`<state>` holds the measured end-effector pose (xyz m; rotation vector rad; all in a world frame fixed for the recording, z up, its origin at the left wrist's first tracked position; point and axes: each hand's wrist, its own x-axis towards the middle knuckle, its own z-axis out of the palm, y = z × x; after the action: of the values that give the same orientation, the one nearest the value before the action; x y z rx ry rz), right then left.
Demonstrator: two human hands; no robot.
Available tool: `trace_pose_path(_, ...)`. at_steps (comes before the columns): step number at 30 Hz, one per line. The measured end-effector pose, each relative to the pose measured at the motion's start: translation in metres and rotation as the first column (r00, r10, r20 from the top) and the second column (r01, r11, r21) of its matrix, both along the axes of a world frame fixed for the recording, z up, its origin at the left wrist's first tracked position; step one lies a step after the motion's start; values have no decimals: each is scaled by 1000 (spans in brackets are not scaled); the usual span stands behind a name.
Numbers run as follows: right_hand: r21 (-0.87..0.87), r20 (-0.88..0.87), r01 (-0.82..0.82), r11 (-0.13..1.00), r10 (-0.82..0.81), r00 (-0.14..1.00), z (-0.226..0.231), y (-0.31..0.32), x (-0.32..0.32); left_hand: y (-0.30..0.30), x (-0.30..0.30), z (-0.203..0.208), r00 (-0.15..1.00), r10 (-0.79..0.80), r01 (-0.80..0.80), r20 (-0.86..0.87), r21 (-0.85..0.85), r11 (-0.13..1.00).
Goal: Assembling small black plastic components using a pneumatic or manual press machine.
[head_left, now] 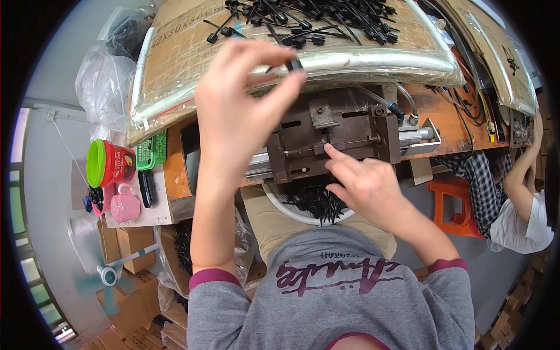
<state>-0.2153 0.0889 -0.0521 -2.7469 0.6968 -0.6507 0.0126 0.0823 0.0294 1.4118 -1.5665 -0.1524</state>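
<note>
My left hand (239, 96) is raised over the near edge of the cardboard-covered tray (192, 49), blurred by motion. Its thumb and index finger pinch a small black plastic part (293, 63). On the tray lies a heap of black plastic parts (303, 29) with knob-like heads and thin stems. My right hand (368, 182) is at a dark metal clamping fixture (347, 125), its index finger stretched out to touch the small block at the centre. Its thumb stands apart, the other fingers are curled. Below the fixture, a white-rimmed basin (344, 217) holds more black stemmed pieces.
At the left table end are a red tub (121, 163) with a green rim, a pink mug (125, 204) and a green basket (153, 149). Air hoses (396, 109) run beside the fixture. Another person (522, 204) sits right, near an orange stool (452, 204). Cardboard boxes (137, 248) stand lower left.
</note>
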Motion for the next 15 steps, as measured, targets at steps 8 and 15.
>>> trace_pose_path(8, -317, 250, 156, 935, -77, 965, 74, -128, 75, 96, -53, -55, 950, -190, 142, 249, 202, 969)
trace_pose_path(15, -263, -365, 236, 936, -322, 874, 75, -196, 135, 93, -70, -95, 858, -160, 42, 487, 245, 969)
